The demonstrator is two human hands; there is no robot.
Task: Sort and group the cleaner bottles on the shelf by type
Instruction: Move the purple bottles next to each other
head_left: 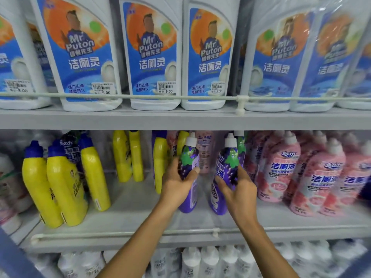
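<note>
Two purple grape-label bottles with white caps stand on the middle shelf point(128, 215). My left hand point(175, 184) grips the left purple bottle point(189, 157) around its middle. My right hand point(239, 189) grips the right purple bottle point(229, 157) the same way. Yellow bottles with blue caps point(60, 187) stand in a group to the left, and more yellow ones point(128, 157) stand further back. Pink bottles with white caps point(281, 169) fill the right side. One pink bottle point(204, 155) stands behind, between the two purple ones.
Large white bottles with blue labels point(152, 53) line the upper shelf behind a rail point(120, 96). White bottles point(200, 261) fill the lower shelf. A low rail point(140, 233) runs along the middle shelf's front edge. Bare shelf floor lies between the yellow group and my hands.
</note>
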